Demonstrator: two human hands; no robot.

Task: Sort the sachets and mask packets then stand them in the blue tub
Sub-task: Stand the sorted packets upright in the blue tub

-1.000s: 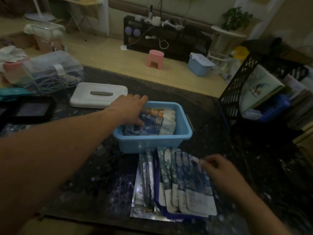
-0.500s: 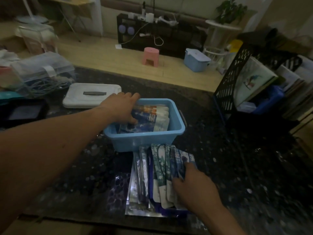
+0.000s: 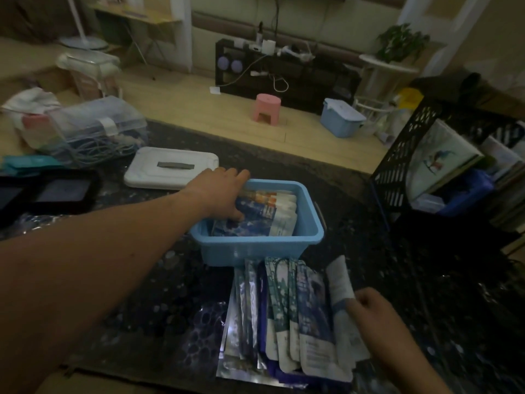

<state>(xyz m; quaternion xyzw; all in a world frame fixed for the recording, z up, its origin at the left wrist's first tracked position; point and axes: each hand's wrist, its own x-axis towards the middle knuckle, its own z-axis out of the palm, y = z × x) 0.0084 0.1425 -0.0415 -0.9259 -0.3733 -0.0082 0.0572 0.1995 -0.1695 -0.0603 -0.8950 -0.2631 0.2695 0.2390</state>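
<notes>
Shifted right hand (image 3: 375,311) from mid-stack to the right edge of the fanned stack (image 3: 284,308), pinching its outermost mask packet (image 3: 339,282). Gripping standing packets (image 3: 267,214) with left hand (image 3: 221,191) inside the blue tub (image 3: 255,245), just beyond. Looks under half done: most packets lying near.

Left of centre, a white lid (image 3: 170,169) with a grey handle, flat on the dark speckled counter (image 3: 426,280); further left, a clear plastic box (image 3: 93,129) of coiled cables and, below it, a black tray (image 3: 48,191); at the right edge, a black perforated rack (image 3: 397,166) holding books; on the wooden floor beyond, a pink stool (image 3: 267,107) and a light blue lidded box (image 3: 341,118); upper right, a potted plant (image 3: 402,42) on a white stand.
</notes>
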